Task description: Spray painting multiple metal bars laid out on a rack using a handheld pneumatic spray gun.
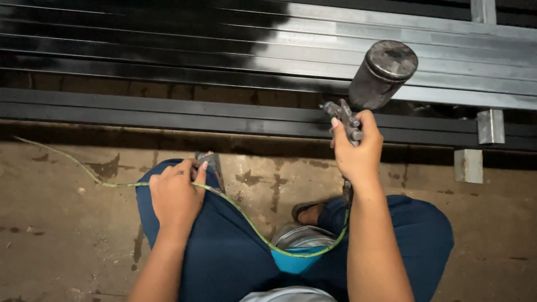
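My right hand (358, 151) grips a grey spray gun (345, 117) with a round metal paint cup (384, 72) on top, its nozzle aimed at long metal bars (391, 53) lying ahead. The bars are glossy black on the left and bare grey on the right. A thin green air hose (246, 221) runs from the gun's base, across my lap, and off to the left over the floor. My left hand (176, 196) rests on my left knee, its fingers closed on the hose. I am squatting in dark blue trousers.
A stained concrete floor (56, 223) lies around me. Short square metal posts (469, 165) stand at the right under the bars. A sandalled foot (307, 211) shows between my knees, above a round metal container (302, 237).
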